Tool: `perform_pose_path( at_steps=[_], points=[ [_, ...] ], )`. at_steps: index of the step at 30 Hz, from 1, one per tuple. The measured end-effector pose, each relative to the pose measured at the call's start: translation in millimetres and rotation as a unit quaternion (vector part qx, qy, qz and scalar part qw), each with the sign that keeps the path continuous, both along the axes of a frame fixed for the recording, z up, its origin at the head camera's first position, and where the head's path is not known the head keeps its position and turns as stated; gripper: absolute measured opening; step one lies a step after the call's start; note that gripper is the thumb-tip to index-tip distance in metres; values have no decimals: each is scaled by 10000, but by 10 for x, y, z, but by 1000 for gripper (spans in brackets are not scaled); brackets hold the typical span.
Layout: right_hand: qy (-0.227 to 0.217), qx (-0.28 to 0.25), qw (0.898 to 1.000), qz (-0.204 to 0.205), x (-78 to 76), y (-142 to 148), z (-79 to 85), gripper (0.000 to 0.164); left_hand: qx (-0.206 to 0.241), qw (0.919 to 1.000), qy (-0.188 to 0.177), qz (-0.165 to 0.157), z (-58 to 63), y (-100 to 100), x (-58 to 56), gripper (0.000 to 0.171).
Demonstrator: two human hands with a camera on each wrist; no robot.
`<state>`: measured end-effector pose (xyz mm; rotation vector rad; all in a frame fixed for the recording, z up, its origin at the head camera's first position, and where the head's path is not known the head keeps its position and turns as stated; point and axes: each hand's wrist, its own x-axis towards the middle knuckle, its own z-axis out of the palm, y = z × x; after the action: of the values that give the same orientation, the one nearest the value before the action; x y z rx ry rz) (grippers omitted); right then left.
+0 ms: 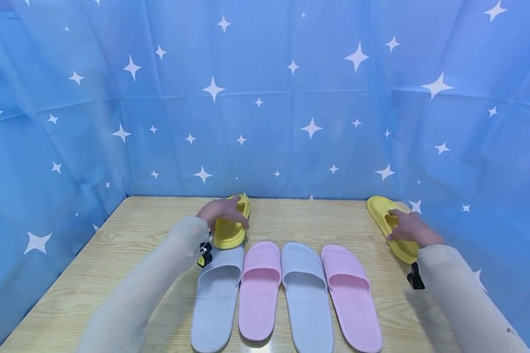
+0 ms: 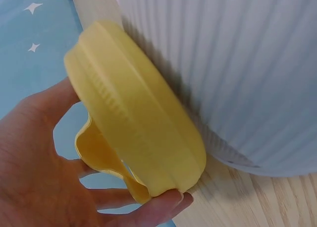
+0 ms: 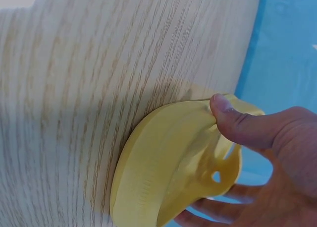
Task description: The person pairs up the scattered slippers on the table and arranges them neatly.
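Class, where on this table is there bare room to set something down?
Bare table lies between the left yellow slipper and right yellow slipper, behind the slipper row; between the left sleeve and the table's left edge; and between the rightmost pink slipper and right sleeve. The row itself is crowded, slippers side by side.

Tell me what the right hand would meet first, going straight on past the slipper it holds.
Beyond the yellow slipper it holds, the right hand would probably meet the blue cloth behind the table; depth is hard to judge.

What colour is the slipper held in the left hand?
That slipper is plain yellow; it shows best in the left wrist view.
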<state>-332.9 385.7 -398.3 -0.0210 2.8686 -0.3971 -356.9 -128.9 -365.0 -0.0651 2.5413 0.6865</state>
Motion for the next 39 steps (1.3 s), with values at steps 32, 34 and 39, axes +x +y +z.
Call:
perform_pose_path(
  at_steps=[32,34,39],
  points=[
    [-2,2,10000,14,4,-4,6,90,176,9998,-57,-60,1,326,-46,116],
    [-2,4,10000,26,7,-4,11,90,190,9997,-37,-120,5,349,-49,116],
    [-5,-21,10000,39,16,-6,20,90,151,9997,-8,-185,12,412,-46,116]
  ],
)
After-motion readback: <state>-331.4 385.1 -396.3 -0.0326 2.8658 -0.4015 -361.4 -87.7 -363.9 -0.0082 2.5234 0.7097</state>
